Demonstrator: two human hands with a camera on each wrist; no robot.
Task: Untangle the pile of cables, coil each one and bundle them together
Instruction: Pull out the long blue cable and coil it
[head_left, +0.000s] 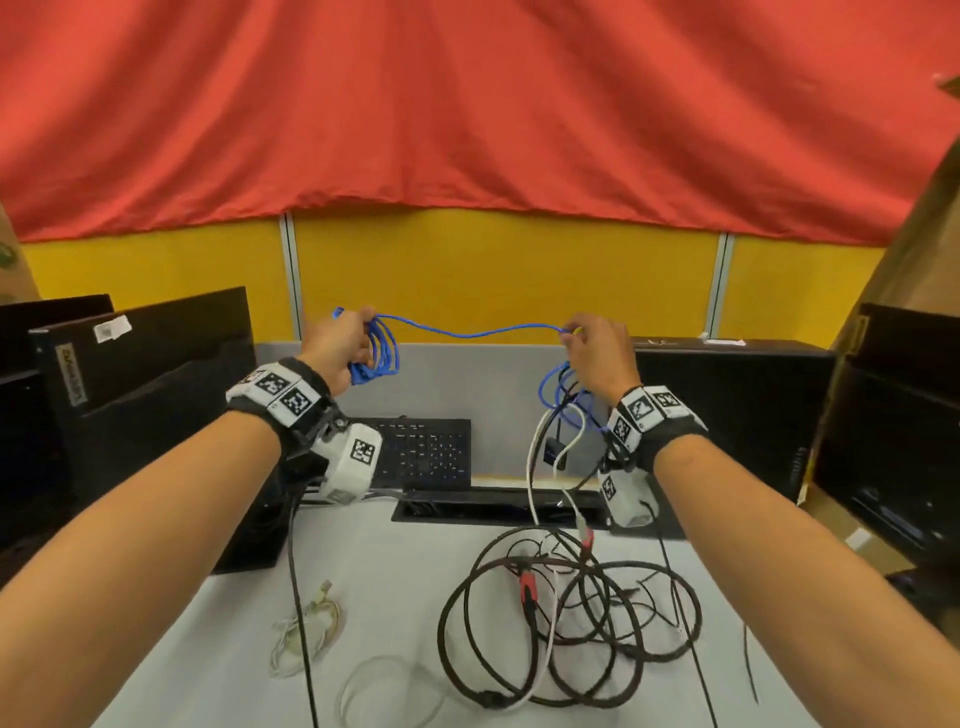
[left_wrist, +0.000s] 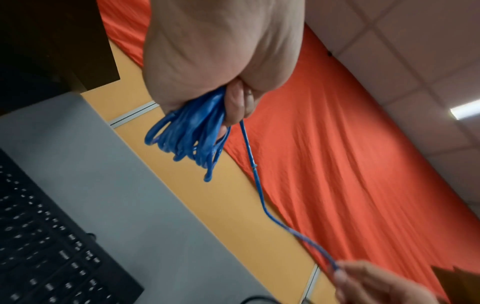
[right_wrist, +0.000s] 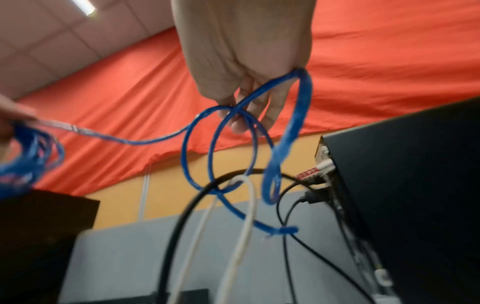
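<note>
The blue cable (head_left: 470, 332) is hanging in the air, its wound loops bunched inside the curled fingers of the left hand (head_left: 337, 345) and a slack span running across to the right hand (head_left: 597, 358), whose fingers are pinching it above a few loose turns. Below those fingers a white cable (right_wrist: 244, 216) and a black cable (right_wrist: 182, 216) are threading through the blue turns. To my eye the right hand should be shaking these free before feeding each new even loop into the left fist.

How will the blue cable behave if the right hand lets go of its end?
Likely floppy: the blue cable sags between left hand and right hand. Its loose loops probably keep some curl. They pass around a white cable, so it may snag.
</note>
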